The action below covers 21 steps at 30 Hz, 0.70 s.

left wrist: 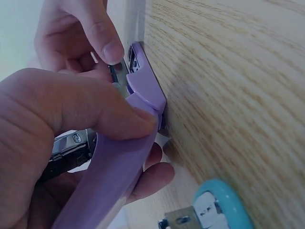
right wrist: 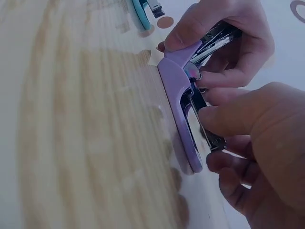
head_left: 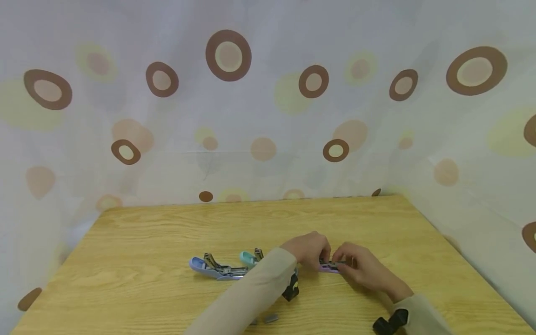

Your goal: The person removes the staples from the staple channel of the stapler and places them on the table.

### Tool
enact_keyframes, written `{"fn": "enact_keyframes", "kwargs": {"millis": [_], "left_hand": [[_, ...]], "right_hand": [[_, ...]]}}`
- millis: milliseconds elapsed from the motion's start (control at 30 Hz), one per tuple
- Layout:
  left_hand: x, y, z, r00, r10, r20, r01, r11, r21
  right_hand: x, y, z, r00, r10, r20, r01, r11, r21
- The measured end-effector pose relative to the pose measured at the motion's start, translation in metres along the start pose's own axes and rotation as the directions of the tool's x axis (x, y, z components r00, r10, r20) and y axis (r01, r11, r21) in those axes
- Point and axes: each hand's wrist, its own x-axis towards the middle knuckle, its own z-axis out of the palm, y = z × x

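Note:
A purple stapler lies swung open on the table between the two hands. My left hand grips its purple top cover, thumb on the outside and fingers on the far side. At the other end my right hand pinches the dark metal staple channel between thumb and fingers. The purple base rests along the tabletop. Whether staples sit inside the channel cannot be made out.
Left of the hands lie a blue stapler and a teal stapler, both opened, partly behind the left sleeve. Small grey strips, perhaps staples, lie near the front edge of the wooden table. A patterned curtain hangs behind.

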Motion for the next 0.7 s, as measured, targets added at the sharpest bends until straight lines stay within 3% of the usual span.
{"fn": "enact_keyframes", "kwargs": {"millis": [267, 433, 700], "left_hand": [[0.0005, -0.0006, 0.0026, 1.0, -0.011, -0.014, 0.01, 1.0, -0.024], [-0.0014, -0.0001, 0.0034, 1.0, -0.005, -0.021, 0.005, 1.0, 0.011], [-0.0015, 0.0037, 0.0005, 0.999, 0.007, -0.032, -0.007, 1.0, 0.007]], "right_hand": [[0.002, 0.0028, 0.001, 0.997, -0.013, 0.075, 0.015, 0.999, -0.028], [0.0051, 0.0015, 0.0028, 0.994, -0.019, 0.111, 0.024, 0.999, -0.046], [0.0083, 0.0032, 0.0034, 0.993, -0.042, 0.113, 0.057, 0.99, -0.127]]}}
